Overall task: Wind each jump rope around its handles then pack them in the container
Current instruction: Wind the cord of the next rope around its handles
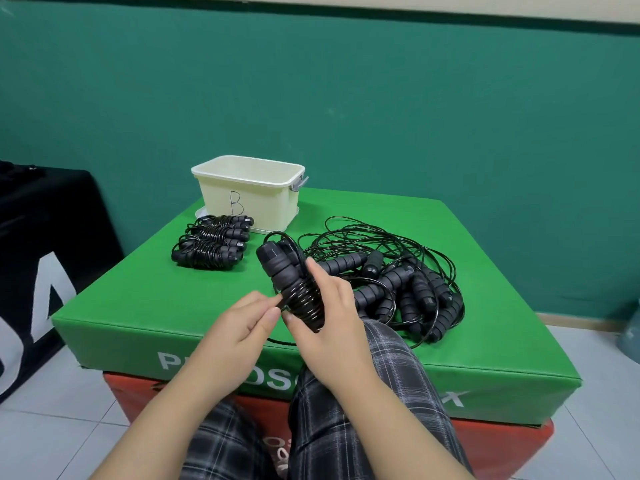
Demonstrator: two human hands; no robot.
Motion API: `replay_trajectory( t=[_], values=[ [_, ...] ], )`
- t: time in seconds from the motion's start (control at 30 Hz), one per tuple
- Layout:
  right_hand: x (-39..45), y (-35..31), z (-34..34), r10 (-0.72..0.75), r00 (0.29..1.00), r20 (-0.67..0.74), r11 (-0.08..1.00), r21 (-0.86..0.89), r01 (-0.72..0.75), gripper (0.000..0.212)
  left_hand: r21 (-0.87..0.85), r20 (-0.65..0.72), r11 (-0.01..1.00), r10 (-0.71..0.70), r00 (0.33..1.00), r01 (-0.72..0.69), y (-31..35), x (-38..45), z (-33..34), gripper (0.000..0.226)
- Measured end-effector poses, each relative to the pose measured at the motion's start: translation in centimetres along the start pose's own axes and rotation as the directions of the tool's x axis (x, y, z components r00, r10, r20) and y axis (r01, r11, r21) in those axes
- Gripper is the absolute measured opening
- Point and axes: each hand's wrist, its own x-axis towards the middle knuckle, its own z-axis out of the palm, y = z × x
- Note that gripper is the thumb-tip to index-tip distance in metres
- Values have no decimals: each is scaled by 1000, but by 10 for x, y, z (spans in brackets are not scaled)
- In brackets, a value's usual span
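Container (248, 199) stands at the far left of the padded box top (145, 289). Wound jump ropes (211, 245) lie just before it. Unwound ropes (398, 275) lie heaped to the right. Both hands (239, 327) (329, 323) hold one rope bundle (294, 289) at the near edge, between the groups.

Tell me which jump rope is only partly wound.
The jump rope in the hands: coils cover only its lower handles. The wound bundles by the container are finished; the loose pile is untouched.

Green padded box (138, 306) with cream container (249, 199), wound jump ropes (211, 245), tangled loose ropes (398, 271).
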Motion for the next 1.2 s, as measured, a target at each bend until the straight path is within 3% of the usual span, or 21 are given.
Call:
replay_trajectory(
  t=[0.2, 0.33, 0.47, 0.67, 0.77, 0.93, 1.03, 1.2],
  values=[
    [-2, -1, 2, 9, 1000, -29, 998, 55, -8, 50, 186, -87, 982, -15, 996, 31, -2, 3, 3, 34],
    [-2, -2, 1, 44, 998, -40, 989, 144, -38, 51, 245, -114, 964, -81, 990, 107, 3, 9, 10, 16],
    [-1, -6, 0, 68, 997, -32, 959, 277, -57, 46, 206, -95, 967, -134, 986, 151, 0, 8, 11, 30],
    [-2, -7, -2, 65, 996, 62, 886, 456, -86, 41, 217, -145, 960, -146, 979, 175, -16, 8, 7, 76],
    [-2, -6, -2, 71, 990, 118, 866, 485, -120, 40, 142, -111, 972, -169, 979, 184, -19, 12, 5, 88],
    [-2, -3, -1, 75, 982, 176, 858, 490, -154, 40, -145, -60, 965, -229, 972, 219, -13, 12, 6, 89],
    [0, -5, -3, 76, 983, 168, 876, 459, -146, 35, -164, -120, 964, -229, 966, 208, -3, 11, 3, 84],
    [4, -1, 0, 45, 999, 11, 918, 395, -46, 28, -68, -168, 975, -219, 961, 211, 0, 9, -5, 76]
  ],
)
